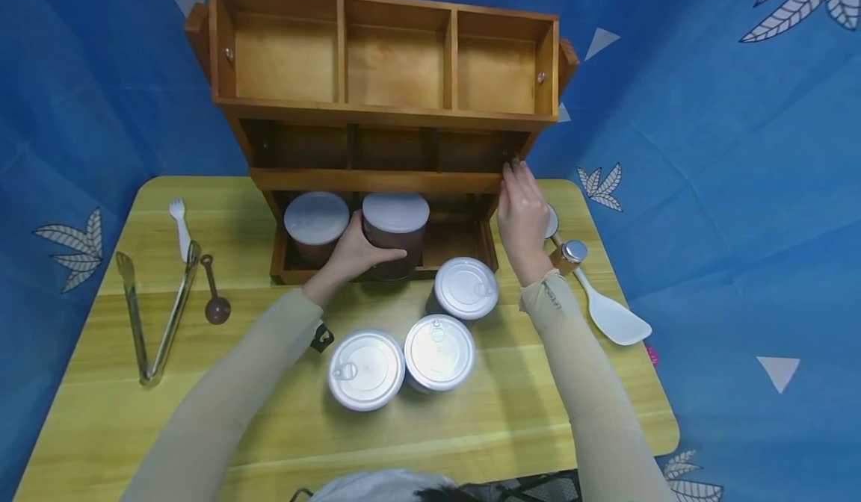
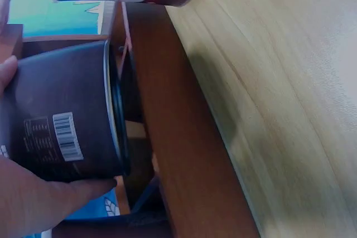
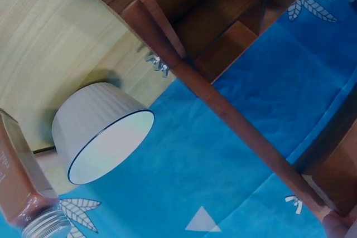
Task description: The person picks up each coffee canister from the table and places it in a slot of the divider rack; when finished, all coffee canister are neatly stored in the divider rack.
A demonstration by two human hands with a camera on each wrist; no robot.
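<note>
Left hand (image 1: pixel 353 252) wraps fingers and thumb round a dark jar (image 1: pixel 394 234) with a white lid, frame centre, in the middle bay of the rack's bottom shelf. Left wrist view: jar (image 2: pixel 61 121) lies sideways in frame at left, barcode label showing, thumb under it, its base just past the rack's front rail (image 2: pixel 184 154). Second jar (image 1: pixel 315 225), same white lid, stands just left of the held one, in the left bay, close beside it.

Right hand (image 1: pixel 521 214) right of centre, fingers straight and together, fingertips touching the right side post of the rack (image 1: pixel 383 113) at middle-shelf height; holds nothing. Just right of that hand: a small white cup (image 3: pixel 100 132), mostly hidden in the head view, and a brown bottle (image 1: pixel 568 255) with a metal cap. White spatula (image 1: pixel 608 311) lies beyond the bottle, toward the table's right edge.

Rack has three tiers with three bays each, upper centre of frame. Three cans with pull-tab lids stand on the table (image 1: pixel 101 412) in front of it: one (image 1: pixel 466 287) near the rack's right foot, two (image 1: pixel 366 370) (image 1: pixel 439 352) touching side by side lower centre.

Left side of table: metal tongs (image 1: pixel 158 311), white fork (image 1: pixel 179 225), brown scoop (image 1: pixel 215 300), all well apart from the hands. Blue leaf-print cloth (image 1: pixel 726 188) behind and around.
</note>
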